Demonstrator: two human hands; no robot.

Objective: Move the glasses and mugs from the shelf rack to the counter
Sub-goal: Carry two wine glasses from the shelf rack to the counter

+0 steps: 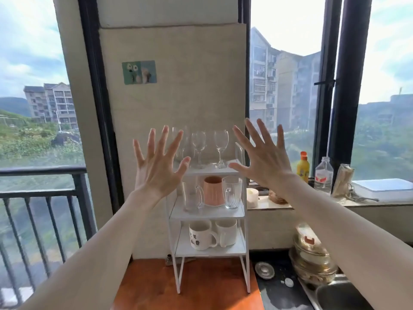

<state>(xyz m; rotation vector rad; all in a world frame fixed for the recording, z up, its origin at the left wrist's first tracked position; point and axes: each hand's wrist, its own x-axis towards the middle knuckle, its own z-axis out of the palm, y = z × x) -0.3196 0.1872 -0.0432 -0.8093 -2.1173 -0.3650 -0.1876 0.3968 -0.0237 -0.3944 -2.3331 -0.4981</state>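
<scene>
Reaching first for the clear stemmed wine glasses (210, 148) on the top tier of the white metal three-tier shelf rack (207, 211) seems the sensible way to begin, since they stand highest and look the easiest to tip. At least three of them stand upright and close together there, one partly hidden behind the left hand (157, 163). I would take one glass at a time by the bowl or the stem, lift it straight up until the foot clears the shelf edge, and only then bring it down to the orange-brown wooden counter (156, 289) on which the rack stands. Both hands are spread wide with all fingers apart and hold nothing; the left hand is in front of the left side of the top tier, and the right hand (263, 158) is at its right side, the thumb near the shelf edge. On the middle tier are a clear glass mug with a handle (193, 198), a pink cup set upside down (213, 191) and a second clear ribbed glass mug (232, 192); the glass ones appear empty. On the lowest tier stand two white ceramic mugs (202, 236), the left one with dark printing; I cannot see into them. Nothing from the rack is on the counter yet. To the right of the rack, the window sill carries a yellow bottle with an orange cap (303, 167) and a clear plastic bottle (323, 175), which seems almost empty.
</scene>
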